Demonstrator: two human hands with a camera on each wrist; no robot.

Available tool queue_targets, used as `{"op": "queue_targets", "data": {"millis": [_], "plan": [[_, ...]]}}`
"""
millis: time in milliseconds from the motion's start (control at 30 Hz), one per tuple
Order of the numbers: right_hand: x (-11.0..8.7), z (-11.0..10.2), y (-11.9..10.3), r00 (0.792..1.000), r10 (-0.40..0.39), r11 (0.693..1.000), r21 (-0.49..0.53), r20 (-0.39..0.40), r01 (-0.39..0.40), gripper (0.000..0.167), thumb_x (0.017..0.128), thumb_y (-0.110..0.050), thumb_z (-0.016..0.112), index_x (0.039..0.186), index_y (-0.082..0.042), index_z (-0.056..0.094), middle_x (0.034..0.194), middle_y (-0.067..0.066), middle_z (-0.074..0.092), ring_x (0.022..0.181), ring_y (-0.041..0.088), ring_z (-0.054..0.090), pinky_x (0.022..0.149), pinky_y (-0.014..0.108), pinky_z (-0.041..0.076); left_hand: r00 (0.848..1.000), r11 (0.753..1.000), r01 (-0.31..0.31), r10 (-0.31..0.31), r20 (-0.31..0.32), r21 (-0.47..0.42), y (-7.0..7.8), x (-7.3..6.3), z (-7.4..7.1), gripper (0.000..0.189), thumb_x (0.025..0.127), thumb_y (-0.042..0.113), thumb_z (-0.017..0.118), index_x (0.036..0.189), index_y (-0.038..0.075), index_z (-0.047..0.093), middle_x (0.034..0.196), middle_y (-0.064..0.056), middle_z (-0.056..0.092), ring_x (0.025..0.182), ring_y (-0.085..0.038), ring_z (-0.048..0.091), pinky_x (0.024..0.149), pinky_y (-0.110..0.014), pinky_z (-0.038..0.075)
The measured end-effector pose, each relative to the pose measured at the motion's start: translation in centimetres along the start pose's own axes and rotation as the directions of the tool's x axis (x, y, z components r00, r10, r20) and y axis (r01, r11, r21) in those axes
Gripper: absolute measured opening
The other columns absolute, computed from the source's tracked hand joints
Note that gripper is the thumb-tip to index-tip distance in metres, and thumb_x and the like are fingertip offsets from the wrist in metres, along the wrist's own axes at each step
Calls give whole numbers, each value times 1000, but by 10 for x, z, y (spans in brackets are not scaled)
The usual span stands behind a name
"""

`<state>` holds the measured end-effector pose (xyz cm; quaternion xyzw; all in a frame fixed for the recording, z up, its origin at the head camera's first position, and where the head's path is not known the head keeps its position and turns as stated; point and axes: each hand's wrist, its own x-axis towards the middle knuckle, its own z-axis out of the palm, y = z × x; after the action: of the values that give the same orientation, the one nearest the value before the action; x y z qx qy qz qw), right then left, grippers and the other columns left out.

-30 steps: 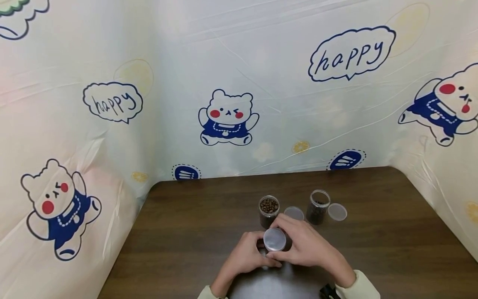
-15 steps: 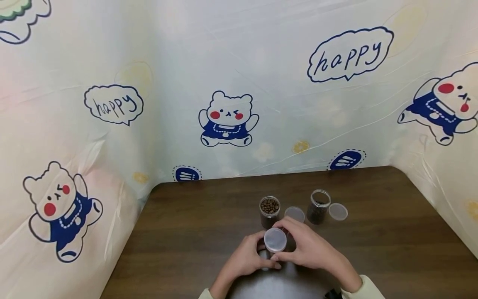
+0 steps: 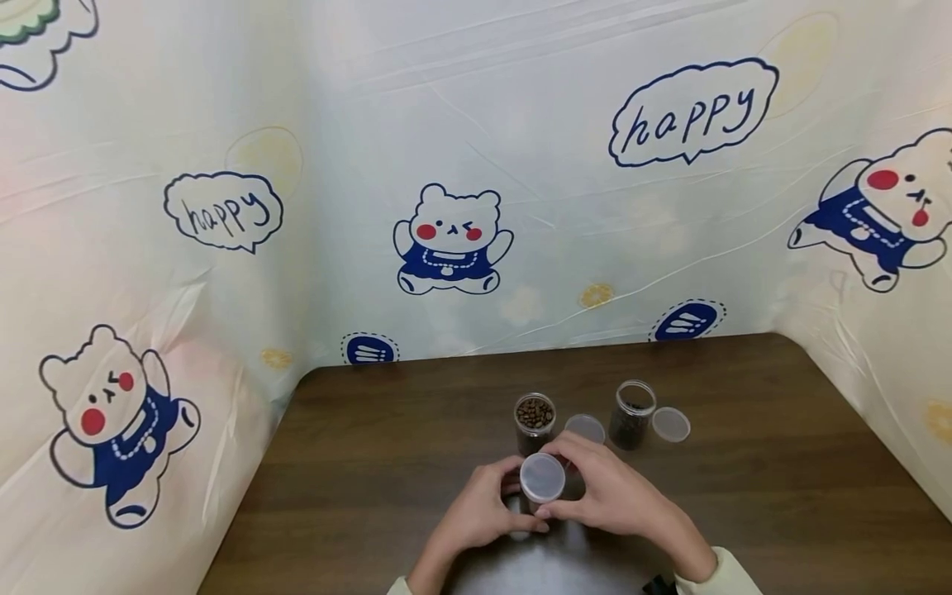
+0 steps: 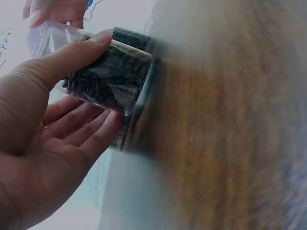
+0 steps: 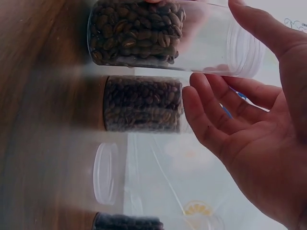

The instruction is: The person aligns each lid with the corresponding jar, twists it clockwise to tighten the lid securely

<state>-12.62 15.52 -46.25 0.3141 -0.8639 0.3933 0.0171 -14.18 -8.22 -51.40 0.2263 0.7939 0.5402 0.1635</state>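
The lidded jar (image 5: pixel 139 36) is positioned at the near side of the surface (image 3: pixel 357 463), between both hands. It stands roughly upright. Its clear wall shows brown coffee beans in the lower part and a bean-free section above. The translucent lid (image 3: pixel 543 477) sits on the mouth; whether it is fully seated cannot be told. Contact between the jar base and the surface cannot be confirmed.

Left hand (image 3: pixel 479 512): grips the lower body of the jar, thumb laid along the near side, fingers around the opposite side. Right hand (image 3: pixel 613 487): holds the upper end near the lid between thumb and fingers, with the fingers slightly spread.

Adjacent items: an open jar (image 3: pixel 535 438) of coffee beans stands upright just beyond the lidded jar, filled close to its rim. To its right, a loose lid (image 3: pixel 584 427) lies flat, partly covered by the right hand in the head view. Next in line, a second open jar (image 3: pixel 629 428) stands upright with dark contents below its clear upper wall. A second loose lid (image 3: pixel 672 425) lies flat just beside it, on the right. A printed sheet (image 3: pixel 565 223) forms the backdrop behind the surface.
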Motion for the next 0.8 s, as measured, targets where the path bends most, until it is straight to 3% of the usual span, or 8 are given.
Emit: {"op": "queue_targets", "data": {"millis": [300,633,800], "plan": [[11,5,-5,998,-13,1000,14,-58,14,54,87,-42,87,132,-22,65,122,-10,68,103,2,64,87,32,60,998,999,15,-12,-62,44,5,-6,-15,60,77,22,96,130,23,68,124,4,75,119,-11,72,99,-28,59],[37,20,-22,994,25,998,66,-111,-18,58,88,-41,86,137,-21,63,124,-6,68,102,5,64,87,35,60,989,998,-2,12,-148,69,6,-12,-47,53,77,24,96,124,21,72,122,0,76,120,-20,72,103,-38,59],[51,29,-31,992,47,995,90,-116,-36,61,89,-37,86,141,-17,61,124,-6,68,103,8,65,88,38,59,980,997,5,11,-198,80,4,-19,-63,51,75,26,97,121,24,74,120,3,77,118,-16,73,103,-34,58]]}}
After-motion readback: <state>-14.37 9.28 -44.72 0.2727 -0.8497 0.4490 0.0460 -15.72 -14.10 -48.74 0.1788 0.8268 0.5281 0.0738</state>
